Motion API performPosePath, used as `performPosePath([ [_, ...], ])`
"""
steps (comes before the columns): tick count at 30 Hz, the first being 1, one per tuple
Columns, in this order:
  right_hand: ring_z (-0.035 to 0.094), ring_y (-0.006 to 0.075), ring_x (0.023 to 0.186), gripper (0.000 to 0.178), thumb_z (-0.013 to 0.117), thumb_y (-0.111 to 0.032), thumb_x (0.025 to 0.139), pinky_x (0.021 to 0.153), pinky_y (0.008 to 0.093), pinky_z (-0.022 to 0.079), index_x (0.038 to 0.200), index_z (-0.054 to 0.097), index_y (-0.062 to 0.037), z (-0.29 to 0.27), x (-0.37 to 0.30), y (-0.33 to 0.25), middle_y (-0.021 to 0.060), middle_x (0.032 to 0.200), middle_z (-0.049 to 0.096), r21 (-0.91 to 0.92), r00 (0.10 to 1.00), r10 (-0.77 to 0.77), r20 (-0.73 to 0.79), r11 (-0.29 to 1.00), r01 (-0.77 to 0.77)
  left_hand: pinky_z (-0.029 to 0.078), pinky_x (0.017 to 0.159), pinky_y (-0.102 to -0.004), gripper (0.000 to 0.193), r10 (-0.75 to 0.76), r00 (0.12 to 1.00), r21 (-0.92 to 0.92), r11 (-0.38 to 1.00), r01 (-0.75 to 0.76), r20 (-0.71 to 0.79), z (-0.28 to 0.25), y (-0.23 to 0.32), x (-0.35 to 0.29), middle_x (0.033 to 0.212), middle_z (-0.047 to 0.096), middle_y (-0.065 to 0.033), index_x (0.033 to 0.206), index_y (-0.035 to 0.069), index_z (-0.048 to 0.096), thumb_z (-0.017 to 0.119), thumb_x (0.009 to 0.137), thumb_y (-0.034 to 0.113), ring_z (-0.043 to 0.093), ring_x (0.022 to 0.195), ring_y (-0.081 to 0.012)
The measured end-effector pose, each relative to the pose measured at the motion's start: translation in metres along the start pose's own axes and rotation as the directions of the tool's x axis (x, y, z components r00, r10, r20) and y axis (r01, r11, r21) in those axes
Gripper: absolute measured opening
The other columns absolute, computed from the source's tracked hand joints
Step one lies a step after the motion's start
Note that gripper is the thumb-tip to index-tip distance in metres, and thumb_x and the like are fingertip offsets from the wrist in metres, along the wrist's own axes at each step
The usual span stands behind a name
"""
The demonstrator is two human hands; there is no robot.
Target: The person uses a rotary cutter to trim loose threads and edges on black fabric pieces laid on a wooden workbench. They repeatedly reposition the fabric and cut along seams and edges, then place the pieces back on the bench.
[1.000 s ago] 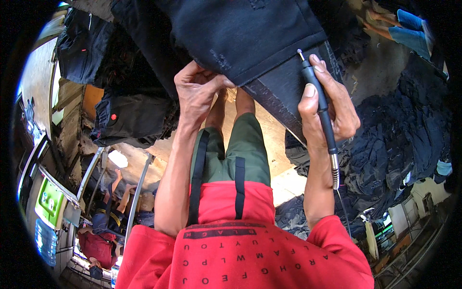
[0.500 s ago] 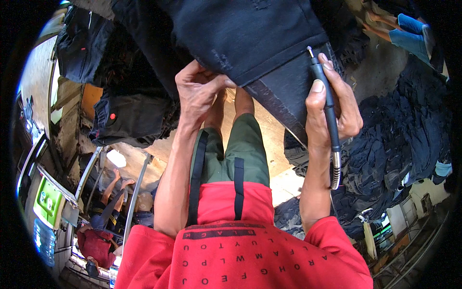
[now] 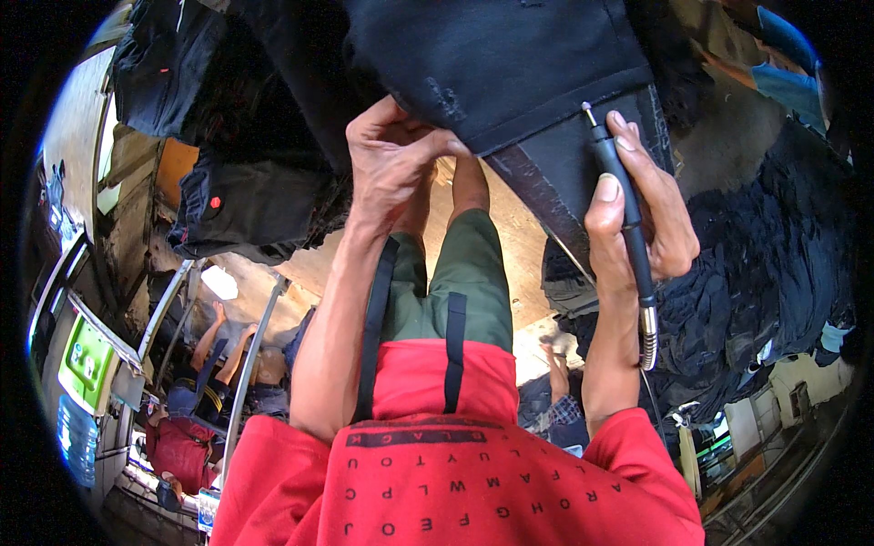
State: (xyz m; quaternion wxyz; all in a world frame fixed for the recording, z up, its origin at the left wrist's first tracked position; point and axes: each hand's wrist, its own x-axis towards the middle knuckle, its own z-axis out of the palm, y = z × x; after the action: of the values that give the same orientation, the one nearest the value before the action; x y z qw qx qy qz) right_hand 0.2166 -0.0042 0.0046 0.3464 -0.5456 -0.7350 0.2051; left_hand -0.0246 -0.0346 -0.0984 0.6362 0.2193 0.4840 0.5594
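Observation:
Black denim trousers [image 3: 510, 64] with worn, frayed patches are spread at the top, one leg's hem drawn over a dark flat board [image 3: 546, 173]. My left hand [image 3: 391, 155] is closed in a pinch on the hem's near left corner. My right hand [image 3: 660, 218] is wrapped round a slim black rotary grinder handpiece [image 3: 623, 196], thumb and fingers along its barrel. Its small rounded tip points up and away, close to the hem's edge; whether it touches the cloth I cannot tell. A ribbed metal flexible shaft leads from the tool's lower end.
More dark trousers [image 3: 264, 205] hang or lie at left. A big heap of black garments [image 3: 756, 264] fills the right. Several people sit nearby, one in a dark red shirt [image 3: 182, 450] at lower left. Metal rails [image 3: 250, 382] and a green tray [image 3: 86, 364] stand at left.
Both hands, the trousers and the board have shifted slightly right in view. The handpiece has swung a little, its lower end further right. Both grips stay the same.

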Motion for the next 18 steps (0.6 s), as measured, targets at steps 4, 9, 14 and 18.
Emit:
performPosePath([
  [4, 0.076, 0.0412, 0.124, 0.032, 0.067, 0.0, 0.094, 0.112, 0.0494, 0.057, 0.125, 0.074, 0.0062, 0.0, -0.002, -0.001, 0.0292, 0.124, 0.078, 0.042, 0.998, -0.02, 0.051, 0.999, 0.018, 0.069, 0.084, -0.0347, 0.031, 0.017, 1.0, 0.01, 1.0, -0.018, 0.008, 0.001, 0.0, 0.001, 0.102, 0.081, -0.0161, 0.111, -0.009, 0.077, 0.084, 0.082, -0.016, 0.081, 0.089, -0.0216],
  [9, 0.073, 0.0423, 0.129, 0.036, 0.066, 0.0, 0.095, 0.115, 0.0502, 0.055, 0.13, 0.071, 0.0057, -0.007, -0.001, -0.002, 0.0308, 0.131, 0.076, 0.047, 0.985, -0.033, 0.169, 0.999, 0.026, 0.069, 0.085, -0.0347, 0.032, 0.004, 1.0, -0.009, 1.0, -0.004, 0.011, 0.002, 0.0, 0.001, 0.103, 0.081, -0.0154, 0.112, -0.009, 0.077, 0.084, 0.082, -0.016, 0.08, 0.09, -0.0214],
  [14, 0.073, 0.0434, 0.129, 0.036, 0.067, -0.002, 0.096, 0.115, 0.0526, 0.055, 0.131, 0.07, 0.0051, -0.009, 0.002, -0.003, 0.0311, 0.131, 0.075, 0.092, 0.972, -0.076, 0.221, 0.994, 0.057, 0.068, 0.086, -0.0346, 0.032, 0.034, 0.998, -0.04, 0.999, -0.032, 0.055, 0.0, -0.001, 0.002, 0.104, 0.081, -0.0148, 0.113, -0.009, 0.077, 0.084, 0.083, -0.016, 0.08, 0.092, -0.0216],
  [18, 0.082, 0.0403, 0.107, 0.032, 0.074, -0.003, 0.081, 0.103, 0.0525, 0.064, 0.11, 0.079, 0.0082, 0.001, 0.003, -0.004, 0.027, 0.104, 0.081, 0.111, 0.988, -0.098, 0.118, 0.99, 0.085, 0.068, 0.086, -0.0347, 0.032, 0.027, 0.998, -0.003, 1.0, -0.027, 0.058, -0.001, -0.001, 0.003, 0.104, 0.081, -0.0154, 0.114, -0.009, 0.077, 0.084, 0.084, -0.015, 0.08, 0.094, -0.022],
])
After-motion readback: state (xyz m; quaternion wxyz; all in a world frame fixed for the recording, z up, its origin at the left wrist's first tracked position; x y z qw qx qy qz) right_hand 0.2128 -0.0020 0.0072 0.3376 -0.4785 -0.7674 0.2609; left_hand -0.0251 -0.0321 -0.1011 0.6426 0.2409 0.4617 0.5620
